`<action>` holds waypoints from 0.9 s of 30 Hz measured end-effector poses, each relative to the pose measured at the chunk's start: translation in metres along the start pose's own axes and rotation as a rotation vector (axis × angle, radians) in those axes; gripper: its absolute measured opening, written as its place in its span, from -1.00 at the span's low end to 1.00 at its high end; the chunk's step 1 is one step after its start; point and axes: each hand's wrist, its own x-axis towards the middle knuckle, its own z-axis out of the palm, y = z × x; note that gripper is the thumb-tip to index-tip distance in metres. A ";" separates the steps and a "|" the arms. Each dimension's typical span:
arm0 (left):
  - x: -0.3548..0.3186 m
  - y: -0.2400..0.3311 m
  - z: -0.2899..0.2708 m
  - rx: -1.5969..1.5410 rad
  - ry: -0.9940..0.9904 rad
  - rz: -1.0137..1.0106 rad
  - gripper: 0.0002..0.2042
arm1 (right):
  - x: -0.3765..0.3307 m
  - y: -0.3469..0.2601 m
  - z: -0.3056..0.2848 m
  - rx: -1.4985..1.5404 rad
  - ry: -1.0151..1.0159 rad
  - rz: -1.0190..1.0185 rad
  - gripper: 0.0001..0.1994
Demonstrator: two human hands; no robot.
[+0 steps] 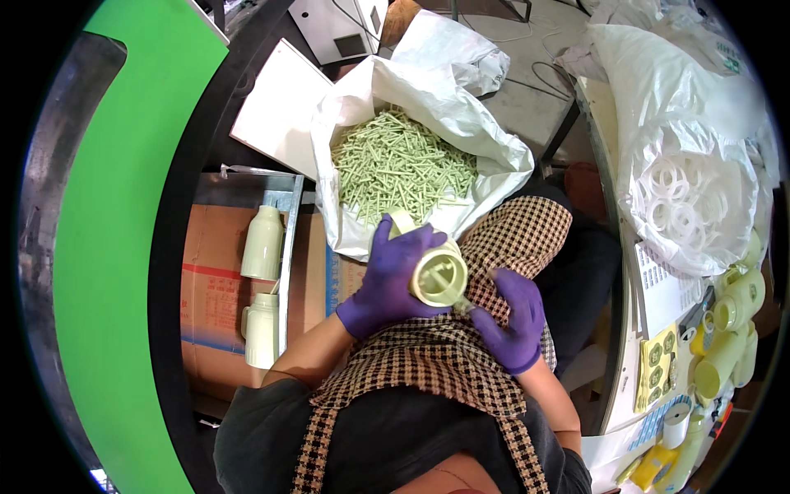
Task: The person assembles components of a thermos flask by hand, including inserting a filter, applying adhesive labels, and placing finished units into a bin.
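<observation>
My left hand (387,280), in a purple glove, is closed around a pale green plastic jug body (417,284) above my lap. The jug's round mouth faces up, and pale ribs or sticks show inside it. A loop-shaped pale green handle (401,221) sticks out beyond my fingers. Close to the right of the mouth is my right hand (514,319), also gloved in purple, with thumb and fingers apart. A small pale piece (463,305) lies between the jug's rim and my right thumb tip; whether the thumb touches it I cannot tell.
Ahead stands an open white sack (502,156) of short pale green plastic sticks (395,165). At left, two pale green jugs (262,247) rest on cardboard (210,288) beside a green conveyor belt (115,206). The right-hand table holds a bag of white rings (683,193) and yellow sticker sheets (655,366).
</observation>
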 end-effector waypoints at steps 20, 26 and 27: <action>0.060 -0.006 0.033 0.125 0.024 0.523 -0.44 | 0.006 0.039 0.021 -0.300 -0.650 0.267 -0.66; 0.102 -0.080 0.004 -0.009 0.218 0.388 -0.26 | -0.001 0.043 -0.099 -0.278 -0.184 -0.107 -0.35; 0.104 -0.088 -0.013 -0.056 0.255 0.349 -0.35 | -0.012 0.043 -0.140 -0.433 -0.105 -0.089 -0.40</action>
